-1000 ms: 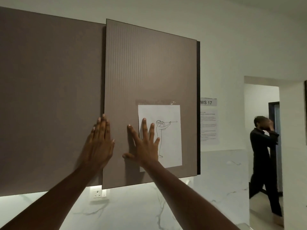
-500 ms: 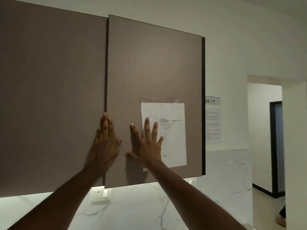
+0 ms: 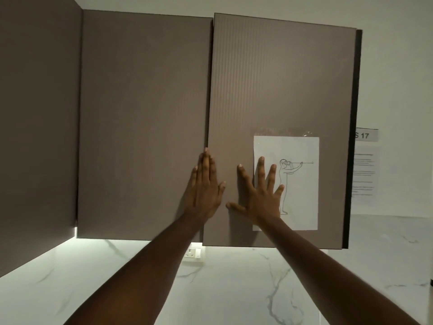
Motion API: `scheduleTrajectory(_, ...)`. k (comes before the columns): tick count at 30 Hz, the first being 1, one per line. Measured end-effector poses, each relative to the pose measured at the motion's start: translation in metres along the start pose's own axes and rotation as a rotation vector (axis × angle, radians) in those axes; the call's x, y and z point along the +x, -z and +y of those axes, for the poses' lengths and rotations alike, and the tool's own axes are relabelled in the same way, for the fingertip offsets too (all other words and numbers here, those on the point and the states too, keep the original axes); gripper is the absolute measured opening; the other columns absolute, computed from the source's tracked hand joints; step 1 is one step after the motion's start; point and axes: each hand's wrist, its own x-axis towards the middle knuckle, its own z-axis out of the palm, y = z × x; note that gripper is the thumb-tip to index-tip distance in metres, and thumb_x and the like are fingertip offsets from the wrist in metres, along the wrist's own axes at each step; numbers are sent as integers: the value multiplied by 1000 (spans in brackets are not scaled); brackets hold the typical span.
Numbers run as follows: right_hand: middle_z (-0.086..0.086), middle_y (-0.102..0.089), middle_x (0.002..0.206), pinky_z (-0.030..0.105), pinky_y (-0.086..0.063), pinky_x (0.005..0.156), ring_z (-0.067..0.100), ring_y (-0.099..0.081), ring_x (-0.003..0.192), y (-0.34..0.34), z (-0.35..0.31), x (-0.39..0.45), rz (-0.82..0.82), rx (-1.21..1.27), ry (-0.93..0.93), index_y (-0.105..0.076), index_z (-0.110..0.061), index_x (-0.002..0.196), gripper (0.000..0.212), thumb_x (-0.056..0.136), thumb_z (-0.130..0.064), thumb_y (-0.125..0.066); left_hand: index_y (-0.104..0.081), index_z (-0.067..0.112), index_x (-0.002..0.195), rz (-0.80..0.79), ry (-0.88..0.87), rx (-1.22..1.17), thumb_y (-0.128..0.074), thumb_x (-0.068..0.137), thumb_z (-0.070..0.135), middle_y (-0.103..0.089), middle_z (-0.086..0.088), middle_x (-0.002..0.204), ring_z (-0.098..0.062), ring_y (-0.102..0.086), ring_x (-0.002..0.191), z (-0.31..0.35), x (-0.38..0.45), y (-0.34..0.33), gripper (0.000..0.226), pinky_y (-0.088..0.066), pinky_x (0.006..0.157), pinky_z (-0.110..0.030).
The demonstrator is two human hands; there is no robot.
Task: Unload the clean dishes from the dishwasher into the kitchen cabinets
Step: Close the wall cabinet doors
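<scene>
Against the brown wall cabinet, both hands lie flat with straight fingers and hold nothing; the left hand [image 3: 206, 188] presses with fingers together along the seam where the ribbed right-hand cabinet door [image 3: 278, 90] meets the smooth door [image 3: 145, 113] beside it, while the right hand [image 3: 260, 193] is spread wide on the ribbed door, its fingertips overlapping the left edge of a taped white sheet [image 3: 302, 184] bearing a line drawing of a standing figure; the ribbed door stands slightly proud of its neighbour, a dark cabinet edge [image 3: 353, 137] showing along its right side, so nothing inside can be seen; no dishes or dishwasher appear in view; below, a lit marble-patterned wall [image 3: 234, 289] carries a white socket [image 3: 194, 253]; to the right, a label reading "S 17" [image 3: 365, 135] sits above a printed notice [image 3: 364, 174] too small to read.
</scene>
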Motion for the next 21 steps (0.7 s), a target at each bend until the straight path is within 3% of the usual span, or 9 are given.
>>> scheduleTrajectory(5,10,37,168,85,-19,111,52,28,153,6,-7,-2,-59,7,-25,11,-44,165,130,71,-87,-69,15,6,163,-101,-69,132,-23,109,52,22,-16,171,-33,11,160,-18,-12,18,81,-18,129,-49)
scheduleTrajectory(11,7,43,165,81,-20,117,52,26,154,13,-11,-14,-179,-4,-21,11,-50,162,124,76,-79,-73,8,5,164,-163,2,181,-34,105,52,13,-15,173,-31,6,161,-49,-55,25,87,-15,130,-47)
scheduleTrajectory(16,11,24,173,80,-20,116,49,13,159,15,-13,-47,-131,-57,58,-4,-46,165,109,83,-68,-72,-4,0,164,-175,46,204,-48,103,46,-2,-20,173,-36,-10,160,-67,-99,33,89,-25,128,-49)
scheduleTrajectory(21,9,10,176,73,-24,120,41,6,162,14,-6,-94,-25,-45,121,-11,-39,167,103,86,-55,-73,-5,3,165,-137,-37,167,-50,100,40,-2,-15,174,-34,-9,161,-42,-133,38,87,-24,127,-52)
